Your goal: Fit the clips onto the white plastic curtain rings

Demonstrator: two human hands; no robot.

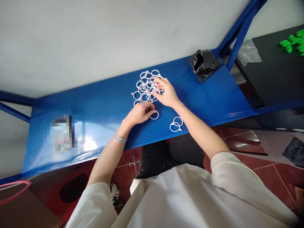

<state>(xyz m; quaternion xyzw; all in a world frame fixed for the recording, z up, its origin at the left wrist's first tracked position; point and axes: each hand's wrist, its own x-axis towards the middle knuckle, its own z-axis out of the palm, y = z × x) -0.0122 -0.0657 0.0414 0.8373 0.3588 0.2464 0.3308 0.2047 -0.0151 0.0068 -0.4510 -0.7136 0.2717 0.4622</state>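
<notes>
On the table [109, 101], rings [147, 91] lie left of a bag [209, 62].

No text, label, brand, number or sign can be read.

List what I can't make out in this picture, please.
All in the head view:
Ring pile: partly covered by the right hand; its grip is unclear.
Single ring: partly hidden by the left hand.
Pixelated item on the table: blurred beyond naming.
Black bag: contents, if any, lost in shadow.
Green pieces: cut off by the right edge.
</notes>
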